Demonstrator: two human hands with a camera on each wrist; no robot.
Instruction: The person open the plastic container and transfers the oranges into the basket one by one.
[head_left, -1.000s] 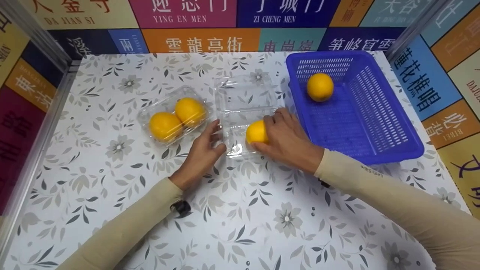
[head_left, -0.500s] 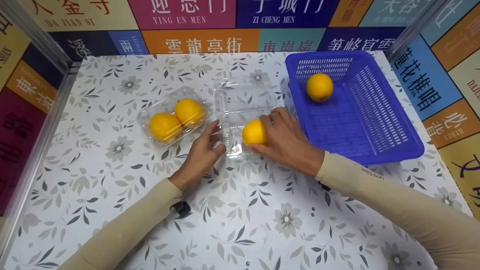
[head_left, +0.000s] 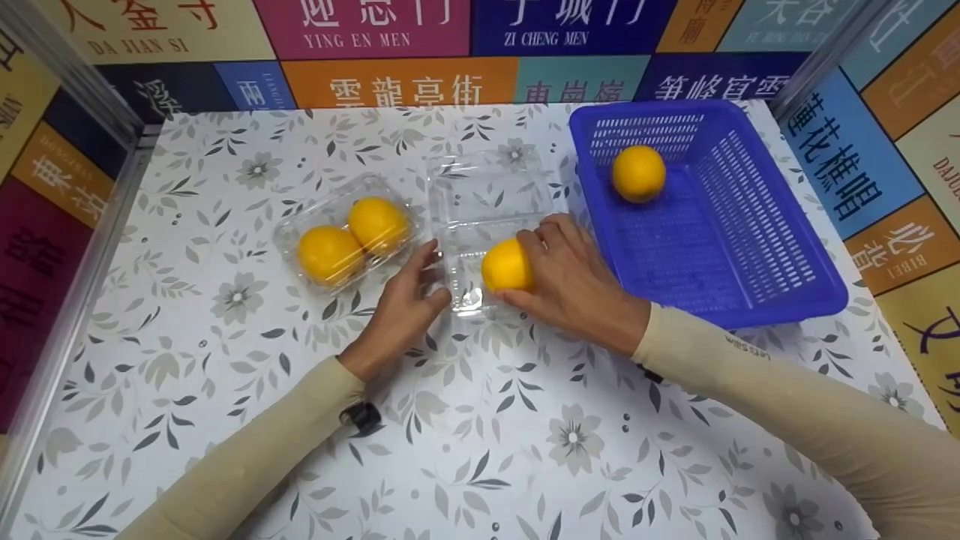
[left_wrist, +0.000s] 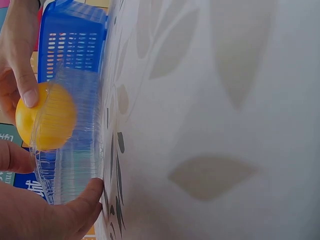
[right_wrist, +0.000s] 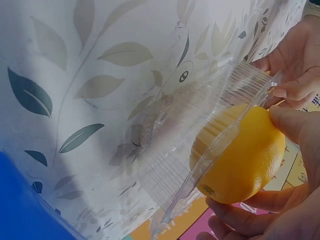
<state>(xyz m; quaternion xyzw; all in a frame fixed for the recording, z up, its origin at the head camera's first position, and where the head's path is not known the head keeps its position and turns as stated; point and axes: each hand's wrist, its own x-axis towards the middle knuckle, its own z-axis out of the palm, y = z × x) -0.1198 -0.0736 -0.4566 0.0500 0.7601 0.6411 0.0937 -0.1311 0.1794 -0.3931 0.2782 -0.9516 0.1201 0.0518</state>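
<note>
Floral-print table (head_left: 480, 450), walls w/ coloured sign panels. 4 oranges: 1 in blue basket (head_left: 750, 247), 2 in shut clear box (head_left: 346, 229) left of open clamshell (head_left: 480, 225), 1 orange (head_left: 506, 265) gripped by right hand (head_left: 574, 281) in clamshell's near half. Left hand (head_left: 405, 311) pinches clamshell's near-left edge

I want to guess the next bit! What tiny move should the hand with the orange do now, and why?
Probably lift the orange up out of the open clear box. The right hand already grips it, it sits only partly inside the rim, and the left hand steadies the box's edge.
</note>
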